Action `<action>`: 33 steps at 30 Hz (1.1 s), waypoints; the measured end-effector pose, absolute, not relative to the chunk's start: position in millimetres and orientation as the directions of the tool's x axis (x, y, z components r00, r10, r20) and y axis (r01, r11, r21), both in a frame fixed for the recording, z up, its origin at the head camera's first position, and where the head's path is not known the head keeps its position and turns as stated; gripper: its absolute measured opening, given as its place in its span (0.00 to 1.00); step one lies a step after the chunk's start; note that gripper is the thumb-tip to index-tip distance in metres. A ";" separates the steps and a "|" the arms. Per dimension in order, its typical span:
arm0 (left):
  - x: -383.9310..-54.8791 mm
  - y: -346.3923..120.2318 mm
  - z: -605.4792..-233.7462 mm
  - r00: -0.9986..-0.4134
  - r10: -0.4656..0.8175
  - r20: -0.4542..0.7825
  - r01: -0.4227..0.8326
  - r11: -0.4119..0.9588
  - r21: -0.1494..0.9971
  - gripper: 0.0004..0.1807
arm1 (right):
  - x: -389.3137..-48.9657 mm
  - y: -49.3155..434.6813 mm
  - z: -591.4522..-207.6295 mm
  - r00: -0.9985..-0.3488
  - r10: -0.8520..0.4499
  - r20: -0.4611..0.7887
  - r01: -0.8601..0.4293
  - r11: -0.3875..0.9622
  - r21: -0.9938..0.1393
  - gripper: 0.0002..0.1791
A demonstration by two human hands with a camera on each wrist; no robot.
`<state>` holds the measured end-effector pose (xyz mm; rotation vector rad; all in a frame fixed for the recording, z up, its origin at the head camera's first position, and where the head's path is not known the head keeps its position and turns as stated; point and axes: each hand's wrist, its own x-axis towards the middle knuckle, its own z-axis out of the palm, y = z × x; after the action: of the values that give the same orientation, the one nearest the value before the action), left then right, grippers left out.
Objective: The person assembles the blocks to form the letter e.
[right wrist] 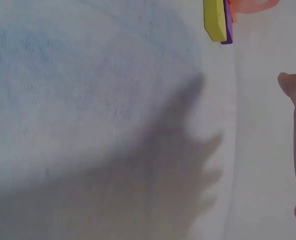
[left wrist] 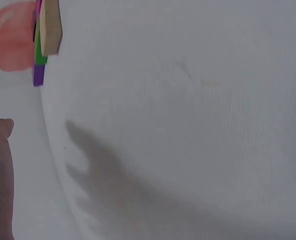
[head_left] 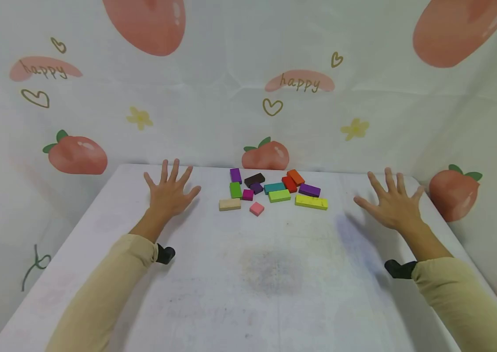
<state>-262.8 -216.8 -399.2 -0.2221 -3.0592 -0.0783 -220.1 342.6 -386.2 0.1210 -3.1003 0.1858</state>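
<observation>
Colourful blocks [head_left: 279, 196], short and long, loosely clustered

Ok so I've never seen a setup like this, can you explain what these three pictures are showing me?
There's no robot here, just a person's left hand and right hand. The wide picture comes from a camera on the head, looking forward and down. The other two come from cameras on the wrists; the left one catches the tan block, the right one the yellow block, each near its picture's top edge. Small coloured blocks lie grouped near the far edge of a white table, with a fruit-print cloth behind. Both hands have their fingers spread, one on either side of the blocks, and hold nothing.
</observation>
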 end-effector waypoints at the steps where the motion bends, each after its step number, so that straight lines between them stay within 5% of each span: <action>1: -263.0 -213.5 -399.2 -0.985 0.151 0.081 0.155 0.987 0.041 0.40 | -220.5 340.8 -386.1 -0.996 -0.079 0.036 -0.083 0.989 -0.119 0.51; 33: -255.8 -95.1 -406.6 -0.898 0.439 0.036 0.438 0.898 -0.031 0.39 | -222.1 290.2 -395.2 -0.944 -0.318 -0.082 -0.311 0.946 -0.095 0.46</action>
<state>-255.8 -95.1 -406.6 -0.6984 -3.0192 0.0343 -222.1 290.2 -395.2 0.5172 -3.1933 0.1310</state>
